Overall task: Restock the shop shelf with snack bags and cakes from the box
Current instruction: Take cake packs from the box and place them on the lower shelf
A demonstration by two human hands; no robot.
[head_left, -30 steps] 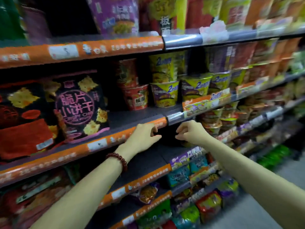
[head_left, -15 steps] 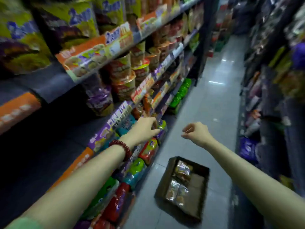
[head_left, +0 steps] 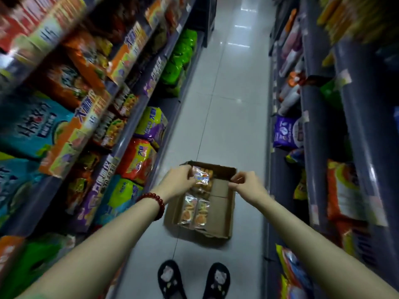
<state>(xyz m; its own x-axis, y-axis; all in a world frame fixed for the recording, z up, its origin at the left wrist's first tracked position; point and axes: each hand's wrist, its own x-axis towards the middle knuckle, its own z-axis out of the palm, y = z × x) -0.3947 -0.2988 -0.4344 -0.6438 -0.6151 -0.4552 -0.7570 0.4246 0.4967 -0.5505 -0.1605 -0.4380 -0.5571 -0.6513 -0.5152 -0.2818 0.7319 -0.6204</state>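
An open cardboard box (head_left: 231, 209) lies on the tiled floor of the aisle, below me. Its left half holds clear-wrapped cake packs (head_left: 195, 212), with one shiny pack with a blue label (head_left: 202, 176) at the far end; its right half is bare cardboard. My left hand (head_left: 176, 181) hovers over the box's far left corner, its curled fingertips overlapping that pack's edge, and I see nothing gripped. My right hand (head_left: 246, 184) hangs over the far right corner, fingers curled in, empty. The stocked shop shelf (head_left: 127, 130) runs along my left.
Snack bags and noodle packs fill the left shelves down to floor level (head_left: 138, 160). A second shelf unit (head_left: 319, 126) with bags and bottles lines the right side. My feet in black slippers (head_left: 170, 277) stand just behind the box. The tiled aisle (head_left: 228, 93) stretches ahead.
My view has swung from the shelf down to the floor. Both hands have dropped from shelf height to just over the far end of the box.
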